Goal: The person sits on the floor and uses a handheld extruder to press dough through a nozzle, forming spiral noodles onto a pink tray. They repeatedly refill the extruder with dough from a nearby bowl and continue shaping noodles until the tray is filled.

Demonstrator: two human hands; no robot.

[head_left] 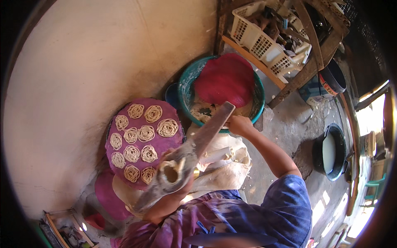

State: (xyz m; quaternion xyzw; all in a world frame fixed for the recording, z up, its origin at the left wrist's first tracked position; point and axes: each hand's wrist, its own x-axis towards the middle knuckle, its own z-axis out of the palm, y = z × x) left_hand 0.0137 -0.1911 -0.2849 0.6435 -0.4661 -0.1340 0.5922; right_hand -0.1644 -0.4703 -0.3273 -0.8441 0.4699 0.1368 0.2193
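My left hand (175, 188) gripped the press (182, 165) at its barrel, right hand (239, 124) closed round the lever end, both over the mat (140, 136) of noodle coils (167, 127). I judged steady lever pressure and slow circling best.

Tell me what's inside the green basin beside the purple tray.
The green basin holds a red round mat leaning over most of it. Below the mat, pale dough scraps lie on the bottom. The wooden press covers part of the near rim; whatever sits under the mat is hidden.
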